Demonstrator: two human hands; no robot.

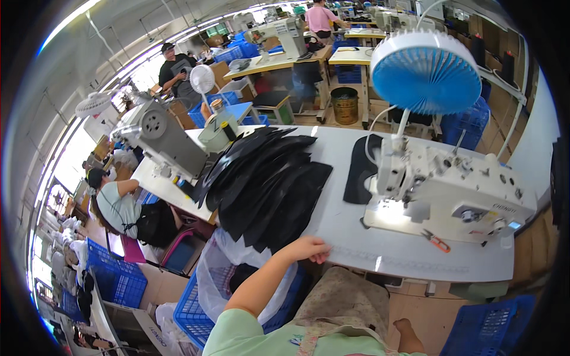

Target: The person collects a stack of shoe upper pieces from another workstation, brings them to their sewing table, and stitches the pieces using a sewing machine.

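My left hand [312, 249] rests at the near edge of the white table [380, 228], its fingers loosely bent and holding nothing I can see. Just beyond it lies a big overlapping pile of black cut pieces [276, 184]. A single black curved piece [358, 175] lies flat left of the white sewing machine [457, 187], whose lamp lights the needle area. Orange-handled thread snips [438, 242] lie on the table in front of the machine. My right hand [404, 324] hangs low beside my lap, below the table; its fingers cannot be made out.
A blue fan [424, 74] rises over the machine. Left of my lap stands a blue basket [193, 314] lined with a clear bag. Another blue crate [487, 326] is at the lower right. A second sewing machine [163, 139] stands left; a person [122, 204] sits beyond it.
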